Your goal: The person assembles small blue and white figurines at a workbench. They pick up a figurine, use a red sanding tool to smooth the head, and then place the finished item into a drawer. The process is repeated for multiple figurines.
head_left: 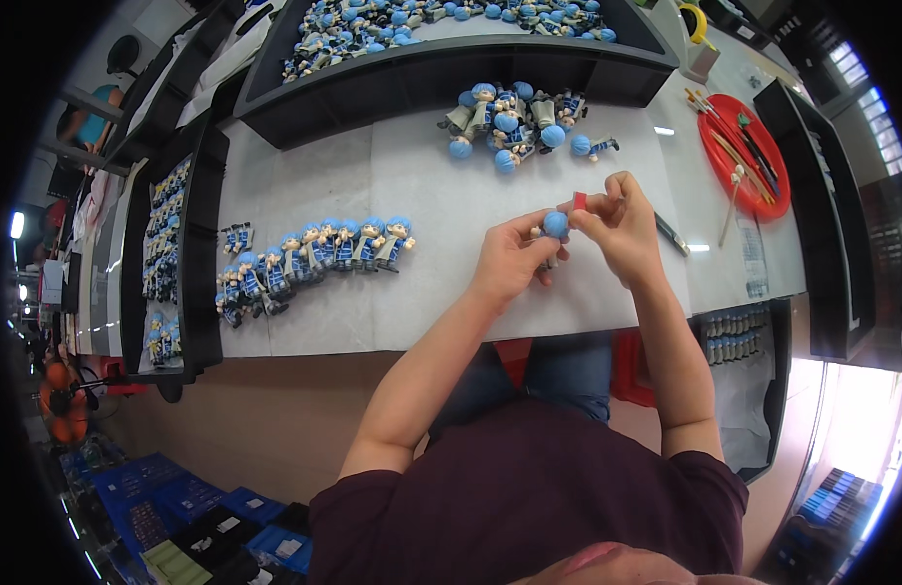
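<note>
My left hand is closed around a small blue-haired figurine, with its head turned up between thumb and fingers and much of its body hidden. Close beside it, my right hand pinches a small red piece near the figurine's head. I cannot tell whether the red piece touches it. Beyond my hands lies a loose pile of similar figurines, with a single figurine lying just to its right. At the left, a slanting row of figurines lines the white tabletop.
A long black bin full of figurines stands at the back. Another black tray with figurines borders the left. To the right are a dark pen-like tool, a red oval tray with sticks and brushes, and a black crate.
</note>
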Demonstrator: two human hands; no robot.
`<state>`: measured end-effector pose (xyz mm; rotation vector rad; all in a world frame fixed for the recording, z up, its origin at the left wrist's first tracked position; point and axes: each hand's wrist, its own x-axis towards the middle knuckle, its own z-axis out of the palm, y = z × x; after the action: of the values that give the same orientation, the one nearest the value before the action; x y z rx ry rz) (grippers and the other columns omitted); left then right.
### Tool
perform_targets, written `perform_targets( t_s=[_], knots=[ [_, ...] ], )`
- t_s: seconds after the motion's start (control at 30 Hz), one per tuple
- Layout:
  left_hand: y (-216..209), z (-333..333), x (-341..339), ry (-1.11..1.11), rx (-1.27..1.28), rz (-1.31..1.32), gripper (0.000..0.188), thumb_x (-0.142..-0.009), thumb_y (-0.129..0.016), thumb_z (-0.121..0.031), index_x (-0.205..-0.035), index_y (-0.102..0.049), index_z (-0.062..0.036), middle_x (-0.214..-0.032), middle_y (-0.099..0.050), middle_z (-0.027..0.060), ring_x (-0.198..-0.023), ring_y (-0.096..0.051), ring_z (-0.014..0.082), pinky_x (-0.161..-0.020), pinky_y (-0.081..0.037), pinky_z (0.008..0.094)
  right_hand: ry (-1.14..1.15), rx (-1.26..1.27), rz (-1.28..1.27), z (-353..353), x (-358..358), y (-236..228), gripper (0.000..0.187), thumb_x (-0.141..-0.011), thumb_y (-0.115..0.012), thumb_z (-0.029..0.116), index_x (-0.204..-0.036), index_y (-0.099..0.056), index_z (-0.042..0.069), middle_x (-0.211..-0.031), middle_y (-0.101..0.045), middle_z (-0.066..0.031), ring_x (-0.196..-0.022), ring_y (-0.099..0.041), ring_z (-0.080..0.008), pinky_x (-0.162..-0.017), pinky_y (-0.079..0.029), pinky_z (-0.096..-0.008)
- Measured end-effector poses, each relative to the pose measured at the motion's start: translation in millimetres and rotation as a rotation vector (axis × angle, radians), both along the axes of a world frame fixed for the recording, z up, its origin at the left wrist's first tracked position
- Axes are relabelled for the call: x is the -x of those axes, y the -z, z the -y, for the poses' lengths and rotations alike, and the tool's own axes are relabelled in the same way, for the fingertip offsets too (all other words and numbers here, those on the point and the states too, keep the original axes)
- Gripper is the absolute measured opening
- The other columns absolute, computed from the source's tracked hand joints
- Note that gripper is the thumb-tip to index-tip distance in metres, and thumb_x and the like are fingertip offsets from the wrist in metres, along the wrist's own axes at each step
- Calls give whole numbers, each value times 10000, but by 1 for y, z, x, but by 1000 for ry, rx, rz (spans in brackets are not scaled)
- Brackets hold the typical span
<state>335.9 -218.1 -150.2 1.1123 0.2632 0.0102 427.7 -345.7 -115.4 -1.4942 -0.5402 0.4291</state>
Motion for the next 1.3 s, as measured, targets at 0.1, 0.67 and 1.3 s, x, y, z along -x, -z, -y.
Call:
perform_targets(
  t_s=[0.1, 0.67, 1.3],
  knots=[
    [2, 0, -1, -4, 0, -6, 379, -802, -548, -64, -1176, -525, -9, -880, -624, 67, -741, -613, 133, -469, -474, 224, 66, 92, 189, -6, 6, 9, 341, -761, -593, -82, -834, -291, 58, -803, -616, -157, -783, -624, -161, -692, -504, -266],
    [-1, 1, -1, -10, 11, 15, 380, -797, -539, -61, -1173, -525, -4, -858, -622, 62, -743, -610, 131, -468, -479, 229, 85, -39, 21, -5, 3, -1, 336, -745, -593, -96, -778, -294, 53, -769, -603, -155, -721, -614, -151, -668, -517, -277],
    [1, 3, 2, -29, -22, -4, 363, -783, -542, -45, -1143, -548, -2, -868, -626, 72, -756, -619, 137, -463, -479, 236, 103, -16, 52, -4, 7, 1, 347, -739, -620, -61, -840, -308, 53, -780, -607, -165, -750, -626, -172, -635, -525, -287]
  ],
)
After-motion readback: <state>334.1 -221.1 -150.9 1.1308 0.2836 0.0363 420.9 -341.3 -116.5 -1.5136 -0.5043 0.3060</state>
